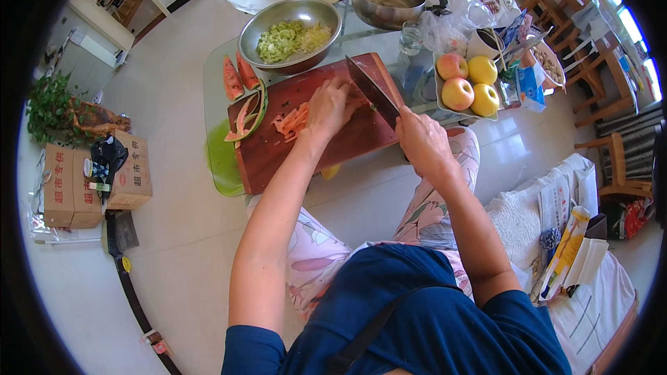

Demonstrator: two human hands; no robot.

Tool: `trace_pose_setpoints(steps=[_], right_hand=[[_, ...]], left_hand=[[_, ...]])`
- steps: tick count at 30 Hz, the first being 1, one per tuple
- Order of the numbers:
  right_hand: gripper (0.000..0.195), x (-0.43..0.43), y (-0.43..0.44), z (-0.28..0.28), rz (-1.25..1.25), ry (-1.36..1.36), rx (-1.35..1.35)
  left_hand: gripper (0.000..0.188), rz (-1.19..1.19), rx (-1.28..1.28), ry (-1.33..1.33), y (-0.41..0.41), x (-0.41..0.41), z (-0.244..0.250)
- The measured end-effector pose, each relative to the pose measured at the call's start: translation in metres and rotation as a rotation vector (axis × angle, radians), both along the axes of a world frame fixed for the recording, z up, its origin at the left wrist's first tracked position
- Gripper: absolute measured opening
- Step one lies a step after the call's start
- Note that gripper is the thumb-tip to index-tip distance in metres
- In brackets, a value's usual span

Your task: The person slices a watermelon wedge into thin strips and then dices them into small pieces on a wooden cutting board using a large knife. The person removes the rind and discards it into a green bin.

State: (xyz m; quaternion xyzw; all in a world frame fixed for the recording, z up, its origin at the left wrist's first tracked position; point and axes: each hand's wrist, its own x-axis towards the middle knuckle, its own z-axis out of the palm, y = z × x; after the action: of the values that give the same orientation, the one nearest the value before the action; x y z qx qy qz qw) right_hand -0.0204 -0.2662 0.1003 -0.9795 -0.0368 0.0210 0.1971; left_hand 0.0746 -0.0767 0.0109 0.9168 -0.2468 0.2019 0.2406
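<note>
My right hand (424, 140) is closed on the handle of a cleaver (374, 91), its broad blade slanting up and left over the right part of a reddish wooden cutting board (333, 143). Left of the blade, my left hand (330, 105) rests on the board with bent fingers; some reddish pieces show by its fingertips, mostly hidden. Cut orange-pink strips (292, 123) lie in a pile left of that hand. A curved piece of watermelon rind (258, 114) lies at the board's left end. Two watermelon wedges (232, 79) are beyond its far left corner.
A metal bowl (249, 36) of chopped green and pale yellow pieces stands behind the board. Further back are a two-handled pot (388, 2) and a drinking glass (411, 39). Right of the board, a square dish (439, 83) holds several apples. Plastic bags (443, 31) lie behind it.
</note>
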Motion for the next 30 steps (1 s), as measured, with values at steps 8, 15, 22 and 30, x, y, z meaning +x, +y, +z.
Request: trace_pose_setpoints(steps=[8,15,22,30], right_hand=[[0.02,0.019,-0.007,-0.03,-0.075,0.06,0.125],[0.023,-0.001,-0.006,0.003,-0.056,0.029,0.152],[0.012,-0.003,0.001,-0.002,0.042,0.061,-0.001],[0.019,-0.003,0.011,-0.022,-0.08,0.078,0.047]], left_hand=[[0.028,-0.026,0.0,0.016,0.004,-0.006,0.002],[0.03,-0.044,-0.168,0.146,0.027,-0.009,0.016],[0.018,-0.046,-0.193,0.188,0.026,-0.003,0.004],[0.018,-0.036,-0.191,0.09,0.021,-0.012,0.007]])
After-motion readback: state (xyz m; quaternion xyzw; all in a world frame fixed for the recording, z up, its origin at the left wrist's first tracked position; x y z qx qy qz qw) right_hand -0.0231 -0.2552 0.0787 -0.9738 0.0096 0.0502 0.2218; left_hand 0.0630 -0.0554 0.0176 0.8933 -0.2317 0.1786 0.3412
